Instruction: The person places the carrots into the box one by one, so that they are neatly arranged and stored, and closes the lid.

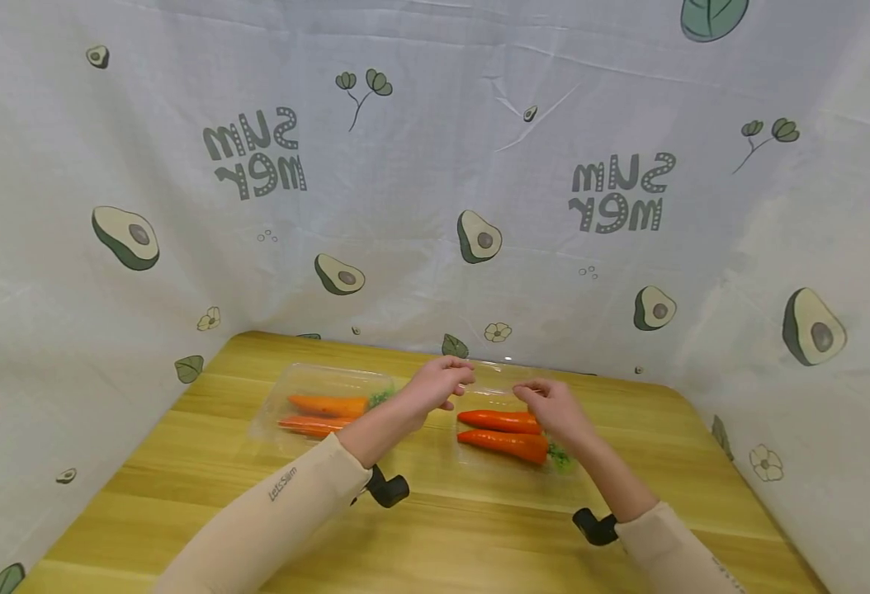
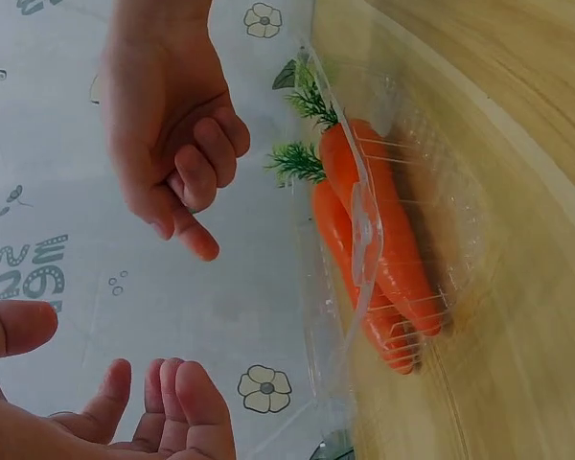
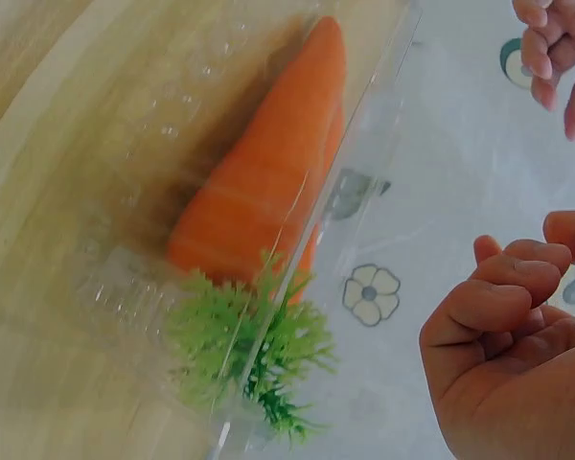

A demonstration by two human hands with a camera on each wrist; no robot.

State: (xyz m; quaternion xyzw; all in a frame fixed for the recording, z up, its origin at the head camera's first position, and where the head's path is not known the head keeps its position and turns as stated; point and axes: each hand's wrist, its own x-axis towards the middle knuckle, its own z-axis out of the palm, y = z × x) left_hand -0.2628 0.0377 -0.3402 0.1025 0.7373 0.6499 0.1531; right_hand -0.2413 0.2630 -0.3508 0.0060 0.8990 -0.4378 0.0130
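Note:
A clear plastic box [image 1: 472,470] with two orange carrots [image 1: 509,445] in it lies in front of both hands. The carrots have green leafy tops [image 3: 249,345], which point right in the head view. Clear plastic [image 1: 505,377], seemingly the box's lid, stands up along the back. My left hand [image 1: 441,384] hovers above the box's left end, fingers spread and loosely bent, holding nothing. Over the right end hangs my right hand [image 1: 554,404]. Its fingers curl loosely with nothing visible between them, and the left wrist view shows the hands apart.
Left of this box sits another clear box [image 1: 331,375] holding two carrots [image 1: 328,405], partly behind my left forearm. Both stand on a wooden table [image 1: 472,536]. A printed cloth [image 1: 420,165] hangs around the back and sides.

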